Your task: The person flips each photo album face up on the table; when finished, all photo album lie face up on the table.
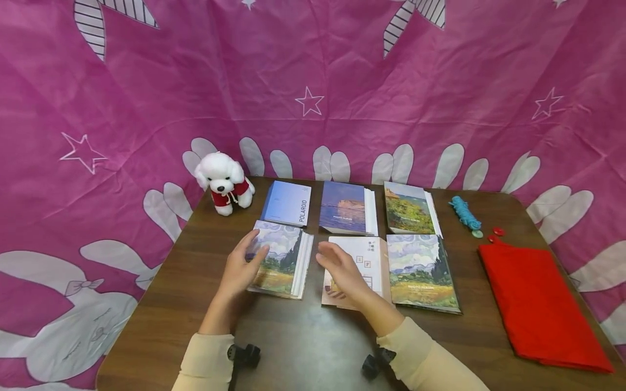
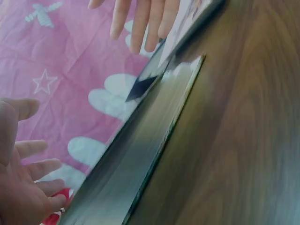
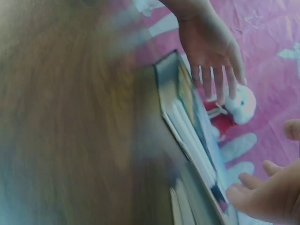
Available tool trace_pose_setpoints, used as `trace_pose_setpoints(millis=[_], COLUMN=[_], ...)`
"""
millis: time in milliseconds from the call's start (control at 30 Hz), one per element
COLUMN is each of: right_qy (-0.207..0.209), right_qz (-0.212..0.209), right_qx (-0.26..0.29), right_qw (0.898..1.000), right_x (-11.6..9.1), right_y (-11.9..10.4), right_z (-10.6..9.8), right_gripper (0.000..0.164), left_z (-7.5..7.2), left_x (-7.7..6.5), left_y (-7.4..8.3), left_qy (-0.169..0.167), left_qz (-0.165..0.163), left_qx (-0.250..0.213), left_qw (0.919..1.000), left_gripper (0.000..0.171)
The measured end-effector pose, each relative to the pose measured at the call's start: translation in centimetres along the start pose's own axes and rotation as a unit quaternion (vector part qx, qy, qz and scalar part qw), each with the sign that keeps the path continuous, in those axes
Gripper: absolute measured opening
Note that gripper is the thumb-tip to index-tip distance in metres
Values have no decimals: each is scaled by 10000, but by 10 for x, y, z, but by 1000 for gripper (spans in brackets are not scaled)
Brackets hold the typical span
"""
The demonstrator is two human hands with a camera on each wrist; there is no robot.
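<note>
Brown table (image 1: 181,304), 6 albums (image 1: 342,206), left hand (image 1: 237,271) and right hand (image 1: 344,271), fingers loosely extended, 1 toy dog (image 1: 220,178)

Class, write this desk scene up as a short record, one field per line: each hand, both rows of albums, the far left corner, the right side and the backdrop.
Left hand: open, over front-left album, holding nothing
Right hand: open, over front-middle album, holding nothing
Front row: those two, plus front-right album; left and right covers show similar landscapes
Back row: blue POLAROID album, purple seaside album, green foliage album
Far left corner: white toy dog, red top
Right side: turquoise cord bundle, red cloth
Backdrop: pink printed fabric
</note>
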State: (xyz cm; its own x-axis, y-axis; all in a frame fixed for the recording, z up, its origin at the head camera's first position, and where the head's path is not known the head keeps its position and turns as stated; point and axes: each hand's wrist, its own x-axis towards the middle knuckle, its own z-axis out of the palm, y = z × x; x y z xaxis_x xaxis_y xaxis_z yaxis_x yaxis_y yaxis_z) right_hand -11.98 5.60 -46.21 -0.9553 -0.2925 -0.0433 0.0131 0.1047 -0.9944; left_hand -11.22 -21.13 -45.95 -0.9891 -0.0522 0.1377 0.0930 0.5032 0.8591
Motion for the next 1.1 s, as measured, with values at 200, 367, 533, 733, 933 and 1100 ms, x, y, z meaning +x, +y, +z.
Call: trace_pose_setpoints(millis=[200, 367, 533, 733, 933, 1100], right_qy=[354, 662, 1260, 1666, 1546, 1185], right_qz=[-68, -106, 194, 533, 266, -24], right_qx=[39, -92, 2, 366, 692, 908], right_qw=[9993, 9977, 9918, 9839, 9852, 9888], right_x=[-5, -18, -33, -43, -44, -40], right_y=[-1, 0, 6, 16, 22, 20], right_z=[-30, -58, -77, -77, -68, -67], right_gripper=[48, 49, 47, 46, 47, 50], left_z=[19, 37, 60, 92, 110, 113], left_x=[5, 2, -10, -25, -38, -36], left_y=[10, 13, 20, 32, 40, 42], left_qy=[-36, -304, -585, -1343, -2225, -1600], left_qz=[64, 43, 41, 280, 184, 195], left_qx=[-603, -1099, -1358, -1097, -702, -324], left_qw=[9982, 9935, 9890, 9845, 9722, 9864], left_gripper=[56, 53, 50, 54, 67, 68])
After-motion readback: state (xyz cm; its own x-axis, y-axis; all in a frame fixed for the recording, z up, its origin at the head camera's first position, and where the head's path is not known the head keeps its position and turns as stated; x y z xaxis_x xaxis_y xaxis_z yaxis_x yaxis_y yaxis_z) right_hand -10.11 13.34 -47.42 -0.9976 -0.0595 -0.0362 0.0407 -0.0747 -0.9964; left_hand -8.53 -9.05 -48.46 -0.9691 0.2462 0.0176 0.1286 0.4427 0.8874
